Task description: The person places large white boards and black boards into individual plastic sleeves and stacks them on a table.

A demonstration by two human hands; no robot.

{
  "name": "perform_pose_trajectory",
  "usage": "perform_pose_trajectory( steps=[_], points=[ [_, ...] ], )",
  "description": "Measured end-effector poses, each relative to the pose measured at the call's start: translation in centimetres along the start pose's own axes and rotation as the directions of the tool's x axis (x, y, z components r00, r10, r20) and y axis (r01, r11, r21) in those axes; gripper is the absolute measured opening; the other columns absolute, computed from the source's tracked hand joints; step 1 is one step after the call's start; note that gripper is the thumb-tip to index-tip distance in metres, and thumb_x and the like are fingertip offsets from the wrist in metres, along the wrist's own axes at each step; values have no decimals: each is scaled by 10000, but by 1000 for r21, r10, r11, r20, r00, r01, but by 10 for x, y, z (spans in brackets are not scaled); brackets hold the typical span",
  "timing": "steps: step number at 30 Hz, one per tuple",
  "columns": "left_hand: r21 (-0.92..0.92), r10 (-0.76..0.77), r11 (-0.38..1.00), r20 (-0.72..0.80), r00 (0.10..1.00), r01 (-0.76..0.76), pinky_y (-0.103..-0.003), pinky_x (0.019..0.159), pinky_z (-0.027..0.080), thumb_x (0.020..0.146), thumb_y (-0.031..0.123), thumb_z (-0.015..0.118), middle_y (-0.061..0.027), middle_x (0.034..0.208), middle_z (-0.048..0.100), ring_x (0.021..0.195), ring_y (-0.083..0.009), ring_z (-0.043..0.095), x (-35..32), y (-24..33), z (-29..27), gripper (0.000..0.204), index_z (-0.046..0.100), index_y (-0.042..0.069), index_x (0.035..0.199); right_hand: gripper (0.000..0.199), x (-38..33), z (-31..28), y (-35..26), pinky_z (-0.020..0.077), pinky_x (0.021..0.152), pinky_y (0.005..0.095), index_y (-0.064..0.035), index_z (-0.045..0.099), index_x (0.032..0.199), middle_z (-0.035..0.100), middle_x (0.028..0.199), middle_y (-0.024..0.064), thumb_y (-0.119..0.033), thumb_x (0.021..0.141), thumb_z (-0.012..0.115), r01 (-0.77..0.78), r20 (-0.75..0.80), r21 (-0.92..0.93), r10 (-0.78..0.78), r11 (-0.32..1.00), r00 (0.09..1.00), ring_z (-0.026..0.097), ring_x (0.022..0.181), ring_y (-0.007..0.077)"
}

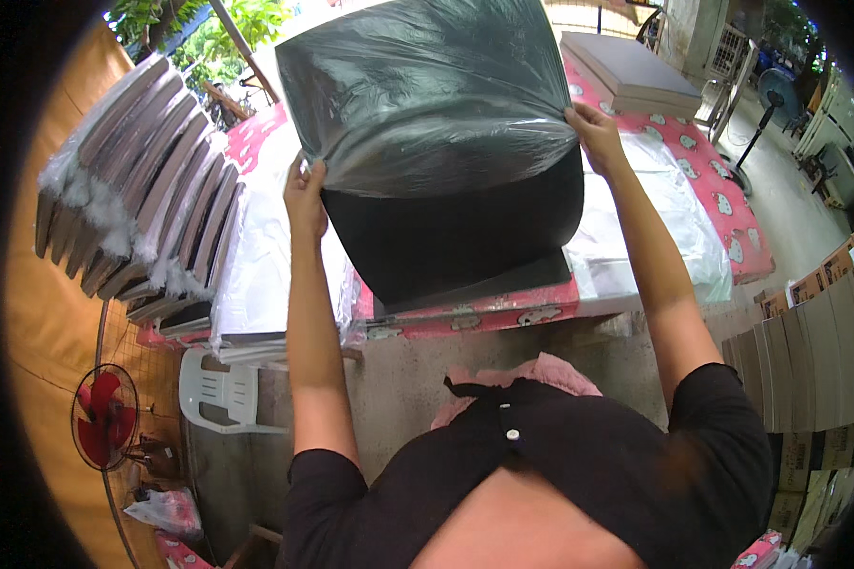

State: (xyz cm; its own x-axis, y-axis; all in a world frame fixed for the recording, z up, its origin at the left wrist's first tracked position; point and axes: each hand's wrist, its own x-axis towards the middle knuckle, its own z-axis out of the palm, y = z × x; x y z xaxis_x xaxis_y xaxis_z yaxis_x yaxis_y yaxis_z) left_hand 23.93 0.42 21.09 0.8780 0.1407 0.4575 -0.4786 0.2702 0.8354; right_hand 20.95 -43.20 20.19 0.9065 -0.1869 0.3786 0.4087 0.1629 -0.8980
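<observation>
Over the near edge of the long table spread with pink cartoon-print cloth [750,239], a large black rectangular panel [460,237] stands tilted up, its lower end low at the table's near side and its upper part covered by wrinkled clear plastic film [436,100]; the film stops partway down, so the lower face is bare. The bare left hand [306,194] has its thumb and fingers closed in a pinch at the panel's left side, on the film's lower edge; the bare right hand [593,142] is likewise closed, gripping gathered film at the opposite side; folds run between the two grips, so the hands seem set far apart to stretch the film across the panel's width, and the tilt probably leaves the face open to view; whether the fingertips also bear on the panel is hidden. Beside the left forearm, grey-brown panels with crumpled clear wrapping [133,180] lean in a tall pile, perhaps heaped so to save room; past the right hand, flat grey boards [631,68] lie squarely stacked, which likely suits their even shape; nearer, whitish translucent plastic sheets [640,242] lie spread flat beside the panel, within easy reach.
</observation>
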Motion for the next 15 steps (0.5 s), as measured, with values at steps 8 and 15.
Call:
perform_pose_trajectory(
  steps=[8,15],
  points=[
    [7,-305,951,-152,940,309,-304,647,474,785,39,571,-136,852,567,761,-179,553,13,-10,-12,418,384,29,1159,330,22,32,-8,402,504,249,-22,532,987,565,793,81,-166,718,658,-248,-90,-403,232,881,969,509,619,108],
    [656,-766,511,56,640,555,-319,827,425,602,149,749,-217,1148,422,1009,-242,486,-111,-8,-2,896,174,-25,1266,769,-105,-39,49,324,916,315,36,360,1217,463,1161,211,-274,613,722,-255,137,-767,539,589,831,418,1112,272]
  ],
)
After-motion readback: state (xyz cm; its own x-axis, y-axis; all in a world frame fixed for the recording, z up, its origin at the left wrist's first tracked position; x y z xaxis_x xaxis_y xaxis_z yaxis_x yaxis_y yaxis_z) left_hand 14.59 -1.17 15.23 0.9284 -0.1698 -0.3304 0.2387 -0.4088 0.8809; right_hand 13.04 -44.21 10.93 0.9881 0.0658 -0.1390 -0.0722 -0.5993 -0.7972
